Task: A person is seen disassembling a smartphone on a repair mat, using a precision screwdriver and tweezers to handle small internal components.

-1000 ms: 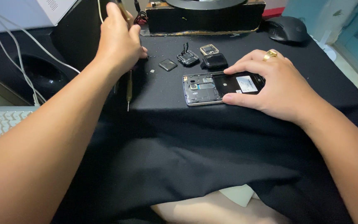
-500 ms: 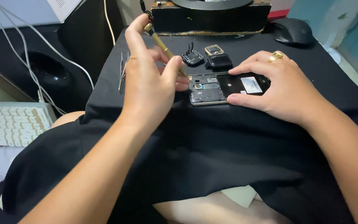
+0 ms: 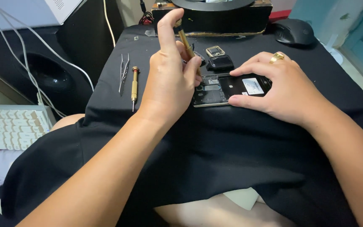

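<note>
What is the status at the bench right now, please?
Left hand gripping a slim brass screwdriver, tip down at the opened black phone. Right hand pinning phone on black cloth. Loose small parts behind, not in the way.

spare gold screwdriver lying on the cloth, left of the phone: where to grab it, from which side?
Grip the spare screwdriver on its gold handle, from above, fingers across it. It lies flat, tip toward the person, and the tweezers sit close on its left, so coming in from the right looks clearer.

Black-draped counter (image 3: 316, 75) carries an opened phone (image 3: 227, 89); tweezers (image 3: 123, 71) beside a spare screwdriver (image 3: 134, 86); mouse (image 3: 293, 31) far corner.
</note>
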